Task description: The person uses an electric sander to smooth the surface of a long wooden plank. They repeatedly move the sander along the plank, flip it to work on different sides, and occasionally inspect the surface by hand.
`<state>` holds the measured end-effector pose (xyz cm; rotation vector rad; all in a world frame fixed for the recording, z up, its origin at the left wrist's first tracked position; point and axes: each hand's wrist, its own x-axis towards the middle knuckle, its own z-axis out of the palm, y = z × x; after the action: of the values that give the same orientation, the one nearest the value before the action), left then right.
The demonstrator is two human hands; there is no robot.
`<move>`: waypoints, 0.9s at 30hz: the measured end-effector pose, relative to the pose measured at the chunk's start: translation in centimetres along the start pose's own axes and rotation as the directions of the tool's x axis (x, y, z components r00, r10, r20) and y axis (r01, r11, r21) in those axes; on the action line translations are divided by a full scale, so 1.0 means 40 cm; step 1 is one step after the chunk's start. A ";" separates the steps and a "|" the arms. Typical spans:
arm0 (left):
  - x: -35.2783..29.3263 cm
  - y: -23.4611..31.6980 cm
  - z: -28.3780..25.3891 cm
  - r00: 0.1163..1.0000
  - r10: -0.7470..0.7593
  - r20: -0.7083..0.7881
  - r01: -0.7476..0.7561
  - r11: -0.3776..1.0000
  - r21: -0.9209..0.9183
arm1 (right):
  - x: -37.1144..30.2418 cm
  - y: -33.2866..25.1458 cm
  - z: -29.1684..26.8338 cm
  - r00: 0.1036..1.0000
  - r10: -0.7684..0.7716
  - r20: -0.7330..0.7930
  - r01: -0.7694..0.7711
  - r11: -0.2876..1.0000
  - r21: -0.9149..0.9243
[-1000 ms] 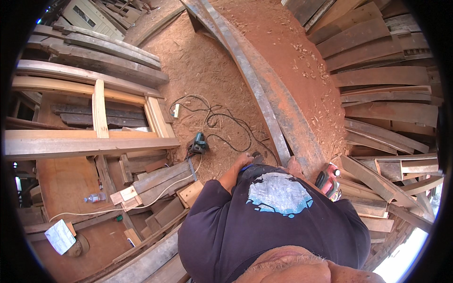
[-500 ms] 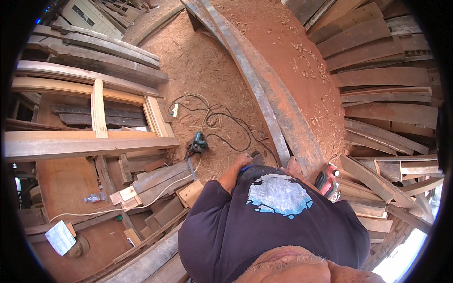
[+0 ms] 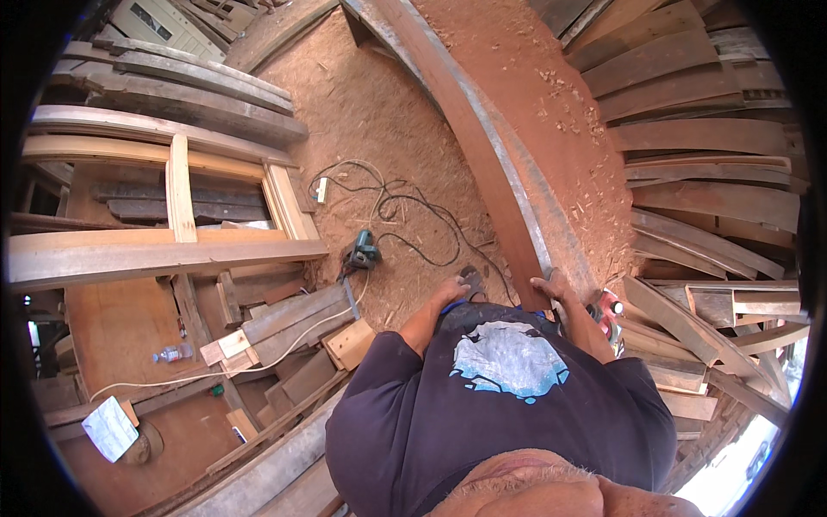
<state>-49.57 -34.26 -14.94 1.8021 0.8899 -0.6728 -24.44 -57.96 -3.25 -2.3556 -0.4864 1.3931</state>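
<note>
A long wooden plank (image 3: 495, 172) stretches away from my body, its reddish-brown face showing and a greyish edge along its right side. My right hand (image 3: 558, 286) is closed on the near end of this plank. A second long board (image 3: 551, 207) lies along its right side, partly hidden by it. My left hand (image 3: 450, 290) rests low in front of my body, beside a foot (image 3: 471, 280) and apart from the plank; its fingers are too small and partly hidden to read. To the right of my right forearm is a red and black power tool (image 3: 610, 319), partly covered by my arm.
A teal power saw (image 3: 362, 252) sits on the sawdust-strewn ground, its dark cord (image 3: 431, 220) looping toward the plank. At left stands a pale wooden frame (image 3: 164, 261) over stacked timber. Several boards (image 3: 702, 138) are piled along the right. A plastic bottle (image 3: 173, 352) lies at lower left.
The plank has turned from its grey narrow edge to show a brown face, and its near end has shifted right. My right hand has moved up into view onto that end.
</note>
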 end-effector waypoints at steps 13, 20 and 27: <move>-0.108 0.112 0.086 0.999 0.026 0.036 -0.014 0.954 -0.299 | 0.010 -0.039 0.118 0.986 -0.089 0.138 0.045 0.955 0.293; -0.116 0.041 0.101 0.994 0.104 0.041 -0.060 0.805 -0.591 | 0.105 0.004 0.318 0.892 -0.222 0.395 -0.046 0.822 0.567; -0.088 0.000 0.120 0.990 -0.084 0.113 0.134 0.810 -0.571 | 0.103 -0.028 0.267 0.922 -0.046 0.385 -0.141 0.885 0.443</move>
<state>-51.87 -39.67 -14.01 1.1729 1.0170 -0.4711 -32.15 -53.66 -10.64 -1.7249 -0.1587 1.7779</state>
